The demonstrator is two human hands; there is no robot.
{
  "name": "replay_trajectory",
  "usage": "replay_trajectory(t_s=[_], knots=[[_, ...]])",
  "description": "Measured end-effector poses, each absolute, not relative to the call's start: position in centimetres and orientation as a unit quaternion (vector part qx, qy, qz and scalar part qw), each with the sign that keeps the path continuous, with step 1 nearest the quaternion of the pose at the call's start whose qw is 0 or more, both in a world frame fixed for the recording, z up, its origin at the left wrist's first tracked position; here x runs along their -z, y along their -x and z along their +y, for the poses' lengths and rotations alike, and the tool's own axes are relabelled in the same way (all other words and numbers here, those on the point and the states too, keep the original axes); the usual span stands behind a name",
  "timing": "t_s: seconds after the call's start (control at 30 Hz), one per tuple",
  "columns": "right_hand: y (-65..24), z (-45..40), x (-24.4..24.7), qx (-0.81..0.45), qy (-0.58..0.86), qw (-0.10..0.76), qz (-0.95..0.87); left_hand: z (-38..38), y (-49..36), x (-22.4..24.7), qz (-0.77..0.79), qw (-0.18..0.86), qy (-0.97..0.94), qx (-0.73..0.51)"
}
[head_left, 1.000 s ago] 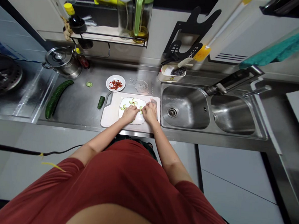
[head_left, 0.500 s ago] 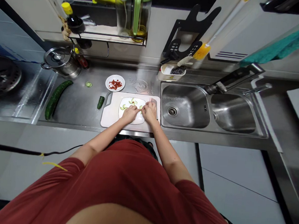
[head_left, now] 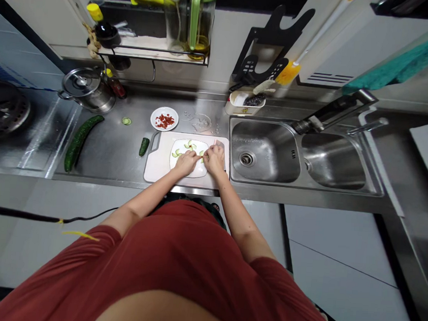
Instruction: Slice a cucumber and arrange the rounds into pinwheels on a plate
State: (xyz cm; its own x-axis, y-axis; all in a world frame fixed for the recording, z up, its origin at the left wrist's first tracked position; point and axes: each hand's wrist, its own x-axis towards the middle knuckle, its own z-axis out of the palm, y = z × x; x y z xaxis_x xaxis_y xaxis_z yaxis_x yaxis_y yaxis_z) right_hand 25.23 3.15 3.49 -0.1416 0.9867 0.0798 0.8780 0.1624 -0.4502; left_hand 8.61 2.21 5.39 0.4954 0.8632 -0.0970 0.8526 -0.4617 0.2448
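Observation:
A white plate (head_left: 176, 168) lies on the white cutting board (head_left: 156, 169). Thin green-edged cucumber slices (head_left: 189, 145) are set in curved groups on it. My left hand (head_left: 186, 162) rests over the plate's lower middle, fingers drawn together and their tips meeting the right-hand group; anything pinched there is too small to make out. From the right, my right hand (head_left: 214, 159) bends over the plate's right edge, its fingertips closed at a cucumber slice (head_left: 201, 153). Behind the board stands a small white dish (head_left: 154, 119) of chopped red pieces (head_left: 164, 121).
Left of the board lie a short cucumber piece (head_left: 144, 146), a whole cucumber (head_left: 82, 140) and a few cut slices (head_left: 126, 121). A lidded steel pot (head_left: 88, 91) stands farther left. A double sink (head_left: 266, 152) adjoins the board on the right, with a utensil holder (head_left: 245, 106) behind.
Both hands stay over the same spot on the plate, with only slight finger movement. The whole view shifts a little.

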Motion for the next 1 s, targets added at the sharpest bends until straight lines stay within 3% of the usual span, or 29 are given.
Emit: replay_trajectory(t_s=[1.0], knots=[[-25.0,3.05,-3.47,-0.16,0.64,0.191,-0.726,1.96,-8.56,-4.75,0.521,0.155,-0.837,-0.064]])
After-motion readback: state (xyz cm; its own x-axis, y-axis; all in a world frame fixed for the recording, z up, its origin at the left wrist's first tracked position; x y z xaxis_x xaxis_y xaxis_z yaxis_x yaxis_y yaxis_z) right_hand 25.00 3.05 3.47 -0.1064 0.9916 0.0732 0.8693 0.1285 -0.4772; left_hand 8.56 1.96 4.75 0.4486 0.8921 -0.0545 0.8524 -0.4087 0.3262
